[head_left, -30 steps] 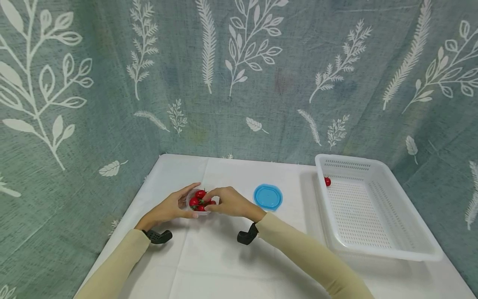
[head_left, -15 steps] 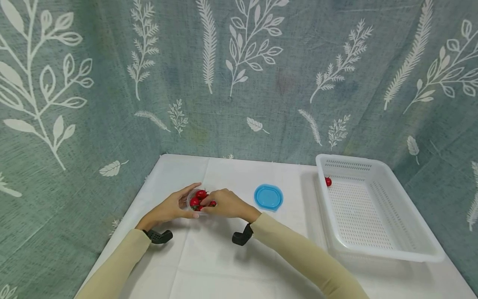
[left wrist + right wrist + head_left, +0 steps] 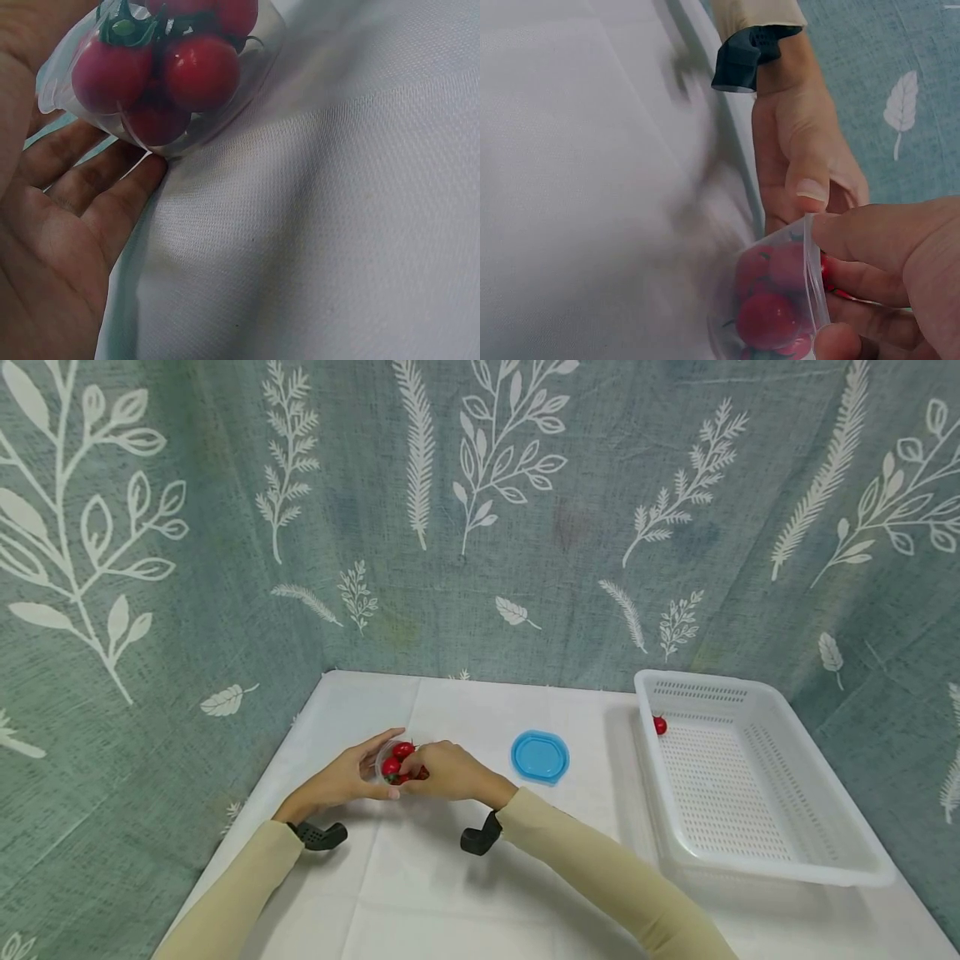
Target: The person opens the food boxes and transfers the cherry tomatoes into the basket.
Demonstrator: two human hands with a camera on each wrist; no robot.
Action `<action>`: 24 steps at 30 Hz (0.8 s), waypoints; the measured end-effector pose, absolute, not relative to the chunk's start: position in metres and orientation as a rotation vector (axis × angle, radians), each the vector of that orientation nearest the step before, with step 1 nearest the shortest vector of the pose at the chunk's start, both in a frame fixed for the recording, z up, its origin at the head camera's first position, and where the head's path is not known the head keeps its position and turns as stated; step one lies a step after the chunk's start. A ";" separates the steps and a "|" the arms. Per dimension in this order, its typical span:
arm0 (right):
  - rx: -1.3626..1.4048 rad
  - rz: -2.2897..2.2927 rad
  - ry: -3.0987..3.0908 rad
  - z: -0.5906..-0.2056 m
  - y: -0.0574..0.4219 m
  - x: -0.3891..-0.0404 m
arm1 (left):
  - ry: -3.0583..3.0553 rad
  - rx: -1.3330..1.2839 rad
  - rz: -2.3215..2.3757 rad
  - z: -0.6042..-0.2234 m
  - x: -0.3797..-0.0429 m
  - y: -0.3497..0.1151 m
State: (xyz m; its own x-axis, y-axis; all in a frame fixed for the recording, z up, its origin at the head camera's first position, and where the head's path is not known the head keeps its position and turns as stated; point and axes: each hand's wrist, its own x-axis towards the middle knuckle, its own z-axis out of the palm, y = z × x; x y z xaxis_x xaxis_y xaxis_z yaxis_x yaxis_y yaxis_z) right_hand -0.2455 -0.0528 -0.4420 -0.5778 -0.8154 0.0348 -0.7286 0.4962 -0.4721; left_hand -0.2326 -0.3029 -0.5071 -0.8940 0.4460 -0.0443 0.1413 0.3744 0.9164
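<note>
white-covered table (image 3: 450, 893): blue lid (image 3: 540, 757), slotted basket (image 3: 723, 789) (tub (image 3: 256, 75) contact unclear)

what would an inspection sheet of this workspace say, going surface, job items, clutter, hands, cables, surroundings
Surface: white tablecloth, with visible crease lines.
Job items: clear plastic tub holding several cherry tomatoes; blue lid lying off the tub; white perforated basket with one cherry tomato visible near its left wall.
Clutter: nothing seen.
Hands: left hand holds the tub by its side; right hand reaches into it, grip on a tomato unclear. Black wrist camera on the left, another on the right.
Cables: nothing seen.
Surroundings: grey-green cloth with white leaf prints.
</note>
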 end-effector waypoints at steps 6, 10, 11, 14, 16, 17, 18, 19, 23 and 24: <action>-1.394 -0.563 2.554 -0.442 -0.054 -0.246 | 2.362 0.529 1.527 -0.506 -0.232 -0.303; -1.401 -0.566 2.550 -0.443 -0.054 -0.247 | 2.371 0.533 1.513 -0.505 -0.231 -0.302; -1.394 -0.582 2.548 -0.443 -0.054 -0.248 | 2.372 0.530 1.511 -0.504 -0.231 -0.302; -1.372 -0.628 2.539 -0.445 -0.053 -0.249 | 2.374 0.529 1.507 -0.503 -0.230 -0.302; -1.358 -0.642 2.531 -0.446 -0.053 -0.250 | 2.373 0.522 1.512 -0.503 -0.230 -0.302; -1.360 -0.640 2.528 -0.446 -0.053 -0.250 | 2.372 0.522 1.512 -0.504 -0.230 -0.302; -1.359 -0.639 2.522 -0.446 -0.053 -0.250 | 2.372 0.526 1.512 -0.504 -0.230 -0.302; -1.361 -0.633 2.519 -0.446 -0.054 -0.250 | 2.370 0.529 1.515 -0.504 -0.230 -0.302; -1.358 -0.624 2.511 -0.445 -0.054 -0.249 | 2.381 0.528 1.507 -0.504 -0.230 -0.301; -1.352 -0.632 2.510 -0.445 -0.053 -0.249 | 2.386 0.528 1.503 -0.504 -0.230 -0.301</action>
